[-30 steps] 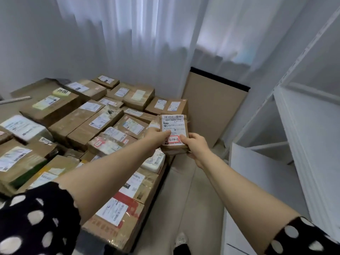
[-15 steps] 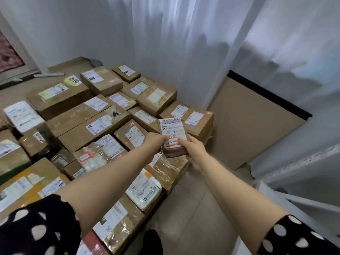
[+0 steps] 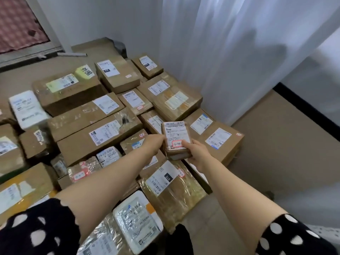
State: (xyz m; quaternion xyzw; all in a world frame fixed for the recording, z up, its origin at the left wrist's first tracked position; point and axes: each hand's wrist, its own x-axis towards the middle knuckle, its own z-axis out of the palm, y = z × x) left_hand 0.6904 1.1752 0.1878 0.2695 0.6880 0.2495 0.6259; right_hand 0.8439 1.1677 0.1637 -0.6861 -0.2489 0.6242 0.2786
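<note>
— Starting closest in: what lies by the feet?

— A white padded mailer [image 3: 138,219] and, just beyond it, a film-wrapped parcel [image 3: 171,184] with a black "010" tag. Both lie at the near right edge of the spread of parcels on the floor [image 3: 211,218].

— And the hands?

— Both arms reach out over those two. The left hand [image 3: 153,144] grips the left edge of a small cardboard parcel [image 3: 175,142], though its fingers are mostly hidden behind the parcel. The right hand [image 3: 197,153] clasps the lower right corner, thumb on the red-bordered sticker [image 3: 177,143].

— So the parcel is off the pile?

— Yes, it is held in the air with its label facing up, above the right edge of the spread and near a two-label box [image 3: 217,138].

— How far along would you say?

— I'd judge the pick-up done and the label being read. Setting it down is still to come, and nothing shows where.

— Farther back?

— Rows of taped boxes, one with a yellow handwritten sticker [image 3: 85,71], and a white curtain [image 3: 220,52] at the far edge.
</note>
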